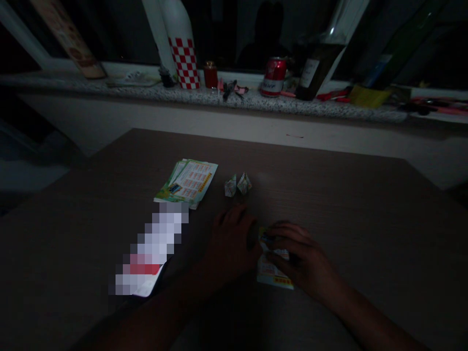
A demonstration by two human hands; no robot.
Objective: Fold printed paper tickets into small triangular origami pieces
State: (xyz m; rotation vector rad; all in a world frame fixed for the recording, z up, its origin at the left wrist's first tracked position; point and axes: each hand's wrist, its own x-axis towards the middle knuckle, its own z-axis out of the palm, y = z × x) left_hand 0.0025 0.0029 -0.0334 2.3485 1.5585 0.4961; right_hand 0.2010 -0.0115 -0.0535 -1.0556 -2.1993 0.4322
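A printed paper slip (pixel 275 279), green and white with a yellow strip, lies on the table in front of me. My right hand (pixel 303 253) has its thumb and fingertips on the slip, covering its right part. Close beside its left edge is my left hand (pixel 232 239), its fingers curved and apart and its thumb near the paper. Dim light hides whether that thumb touches the slip. Just beyond my hands stand two small folded paper pieces (pixel 230 186), (pixel 244 184). Farther left lies a stack of similar printed slips (pixel 193 180).
A lit phone (pixel 146 287) with a blurred screen lies left of my left hand on the brown table (pixel 329 190). Along the granite windowsill (pixel 142 92) stand a red-checked white bottle (pixel 186 58), a red can (pixel 274 77), a dark bottle (pixel 310 73) and small clutter.
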